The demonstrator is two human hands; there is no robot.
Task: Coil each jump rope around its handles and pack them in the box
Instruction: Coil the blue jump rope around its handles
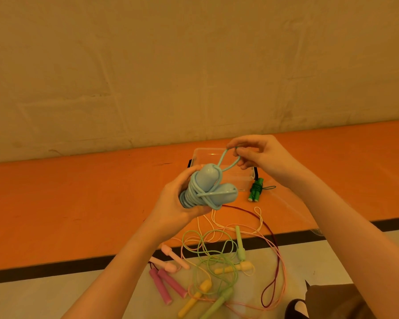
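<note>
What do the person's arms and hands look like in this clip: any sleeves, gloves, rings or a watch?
Both hands, left and right, are bare: no gloves, and no rings or watch in view. Both forearms are uncovered for as far as the frame shows, with no sleeve in sight. No markings or bands show at the wrists.

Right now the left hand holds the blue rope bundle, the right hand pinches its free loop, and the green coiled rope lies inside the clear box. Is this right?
Not quite. The left hand holds the blue rope bundle and the right hand pinches its loop, but the green rope lies on the floor beside the box, not inside. The head view shows this.
</note>
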